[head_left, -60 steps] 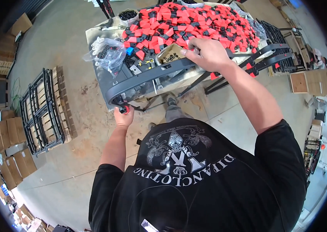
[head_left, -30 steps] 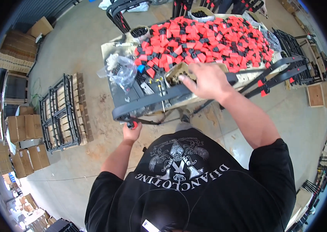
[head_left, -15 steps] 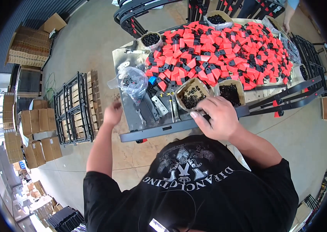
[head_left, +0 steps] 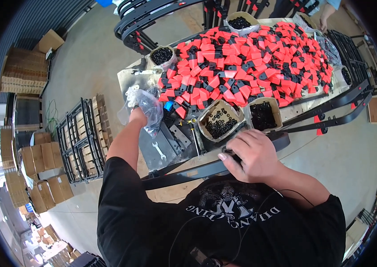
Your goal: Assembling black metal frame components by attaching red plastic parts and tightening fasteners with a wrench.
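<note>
My left hand (head_left: 138,116) reaches to the clear plastic bag (head_left: 150,109) at the table's left end; its fingers are hidden there. My right hand (head_left: 255,155) is curled in front of my chest, above the long black metal bar (head_left: 188,174) along the table's near edge. Something small and dark shows between its thumb and fingers, too hidden to name. Just beyond this hand stand a tub of small black nuts (head_left: 219,127) and a tub of black parts (head_left: 263,116). An open-end wrench (head_left: 159,151) and a thin screwdriver-like tool (head_left: 195,139) lie near the bag.
A big heap of red and black plastic caps (head_left: 242,66) covers much of the table. More tubs of black parts (head_left: 161,55) stand around it. Curved black frames (head_left: 152,20) rise behind. A co-worker's hand (head_left: 324,23) is at the far right. Black frames lean on a pallet (head_left: 101,120) at left.
My left hand has moved forward from beside the table to the plastic bag. My right hand has drawn slightly nearer to me and curled in. The view has shifted a little.
</note>
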